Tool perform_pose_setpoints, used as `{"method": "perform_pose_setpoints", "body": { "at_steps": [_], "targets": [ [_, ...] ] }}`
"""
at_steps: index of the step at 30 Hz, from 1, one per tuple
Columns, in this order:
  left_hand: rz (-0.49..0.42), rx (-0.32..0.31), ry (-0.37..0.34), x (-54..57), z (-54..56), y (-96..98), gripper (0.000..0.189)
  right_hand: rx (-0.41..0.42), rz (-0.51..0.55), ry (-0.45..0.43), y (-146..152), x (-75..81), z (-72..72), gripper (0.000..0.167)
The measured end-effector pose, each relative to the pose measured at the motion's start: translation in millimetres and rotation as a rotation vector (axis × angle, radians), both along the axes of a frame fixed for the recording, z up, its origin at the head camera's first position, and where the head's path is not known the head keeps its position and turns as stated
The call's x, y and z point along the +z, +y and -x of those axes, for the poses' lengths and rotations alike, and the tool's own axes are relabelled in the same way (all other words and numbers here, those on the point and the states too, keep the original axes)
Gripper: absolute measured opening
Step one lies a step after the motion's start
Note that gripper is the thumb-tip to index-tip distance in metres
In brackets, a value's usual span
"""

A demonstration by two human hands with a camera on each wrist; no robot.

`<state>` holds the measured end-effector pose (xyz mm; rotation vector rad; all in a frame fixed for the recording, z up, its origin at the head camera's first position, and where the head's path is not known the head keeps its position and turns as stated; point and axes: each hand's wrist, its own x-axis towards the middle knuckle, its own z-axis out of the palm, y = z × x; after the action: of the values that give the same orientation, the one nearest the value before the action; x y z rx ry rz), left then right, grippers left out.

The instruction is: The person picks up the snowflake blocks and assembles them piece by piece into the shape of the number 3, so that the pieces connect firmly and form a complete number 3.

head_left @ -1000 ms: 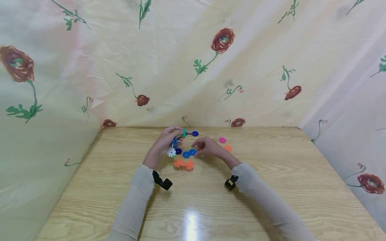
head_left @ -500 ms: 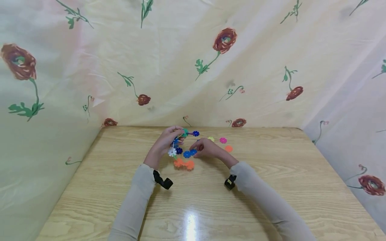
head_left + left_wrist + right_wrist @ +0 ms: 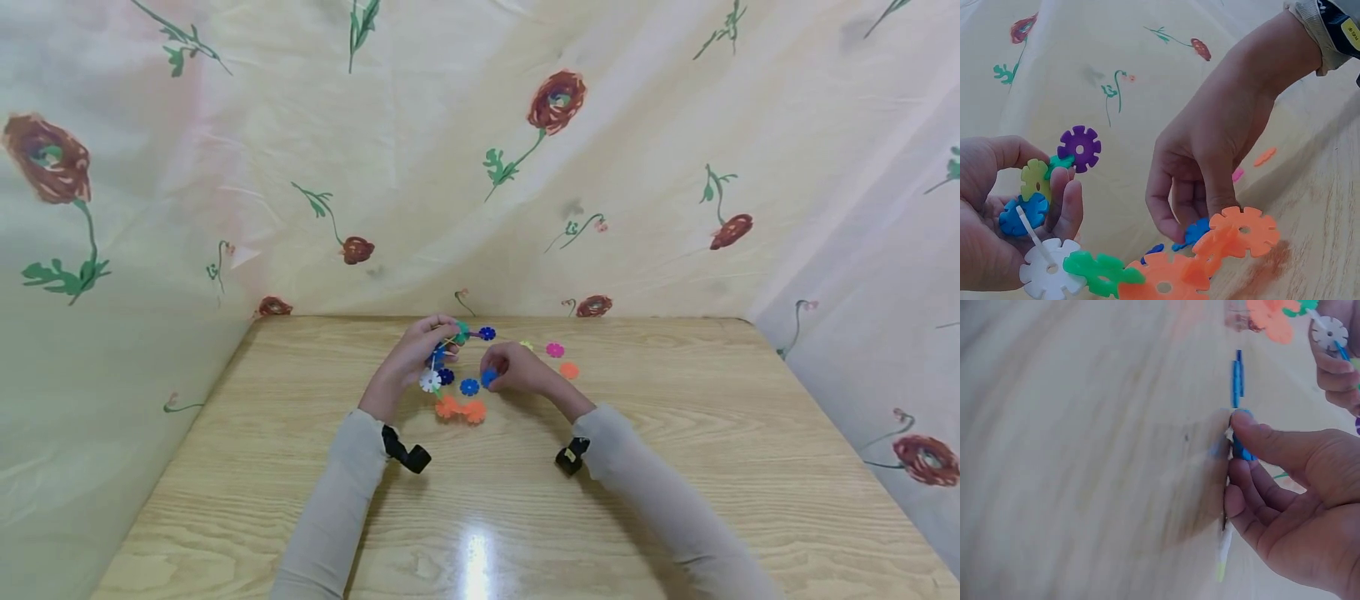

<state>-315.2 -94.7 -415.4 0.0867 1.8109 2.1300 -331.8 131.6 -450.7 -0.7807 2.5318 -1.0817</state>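
My left hand [image 3: 408, 354] grips a chain of interlocked flower-shaped plastic discs. In the left wrist view the chain runs from a purple disc [image 3: 1079, 149] through yellow and blue ones to a white disc [image 3: 1052, 275], a green disc [image 3: 1102, 274] and several orange discs [image 3: 1244, 231]. My right hand [image 3: 521, 369] pinches a single blue disc [image 3: 1244, 447] between thumb and fingers, close over the table. Just left of those fingertips, another blue disc [image 3: 469, 387] lies on the wood, with a dark blue disc [image 3: 446, 377] farther left.
Beyond my right hand lie a pink disc [image 3: 555, 350], a loose orange disc [image 3: 569, 370] and a partly hidden yellow disc [image 3: 527, 345]. A flower-patterned curtain [image 3: 420, 167] rises behind the wooden table [image 3: 675, 417] and along its sides.
My right fingers have taken hold of the blue disc that overlapped its neighbour and drawn it slightly right, leaving a gap. My left hand stays in place with the chain.
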Motion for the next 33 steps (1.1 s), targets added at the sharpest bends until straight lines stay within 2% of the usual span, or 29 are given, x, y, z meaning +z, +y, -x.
{"method": "perform_pose_setpoints", "body": {
  "at_steps": [7,13,23,33],
  "targets": [
    [0.007,0.018,0.004,-4.1,1.5,4.0,0.014,-0.081,0.071,-0.036,6,8.6,-2.7,0.017],
    [-0.010,0.038,-0.003,-8.2,2.9,5.9,0.015,-0.164,0.218,-0.084,11,24.3,-4.8,0.026],
    [0.005,0.060,0.005,-9.2,3.0,7.8,0.013,-0.290,0.424,-0.148,12,42.6,-7.5,0.027],
    [0.011,0.071,0.005,-11.1,5.0,7.1,0.012,-0.298,0.519,-0.174,11,43.8,-5.7,0.026]
  ]
}}
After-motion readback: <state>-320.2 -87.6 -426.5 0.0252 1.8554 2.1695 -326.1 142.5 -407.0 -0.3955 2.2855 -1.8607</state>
